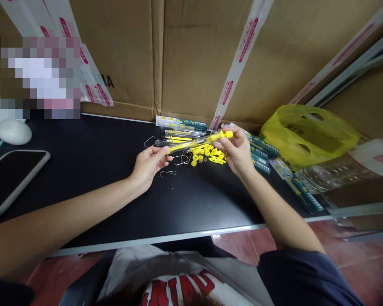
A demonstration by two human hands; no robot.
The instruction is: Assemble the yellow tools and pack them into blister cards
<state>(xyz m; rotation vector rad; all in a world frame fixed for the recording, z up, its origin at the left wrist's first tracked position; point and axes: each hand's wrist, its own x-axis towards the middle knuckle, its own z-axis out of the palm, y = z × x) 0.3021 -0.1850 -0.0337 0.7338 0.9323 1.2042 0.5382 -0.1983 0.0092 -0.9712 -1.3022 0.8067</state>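
Brown cardboard cartons [207, 55], sealed with white-and-red printed tape [249, 38], form the backdrop; before them, one black table [191, 208] with a pale edge, reddish tiled floor [239, 242] below. Item, in hand: one slender clear tube with yellow fittings [194, 143], raised over the middle of the table, slightly tilted, its right end higher in view. Left hand [148, 165]: thumb and fingers pinching the tube's left end. Right hand [238, 153]: thumb and fingers pinching the yellow fitting at its right end, the tip protruding. Beneath and just beyond: small yellow plastic pieces [207, 152], ring-shaped and bar-shaped, loosely heaped. Near the left hand: thin bent wire hooks [169, 172], lying loose. Behind the tube: further clear tubes, and a printed teal-and-white package [181, 122]. Right side: similar teal packages [261, 168], one translucent yellow plastic bag [306, 131], one clear plastic bottle [325, 176] lying tilted. Far left: one smartphone [15, 180], dark screen up, and a smooth white rounded object [14, 131].
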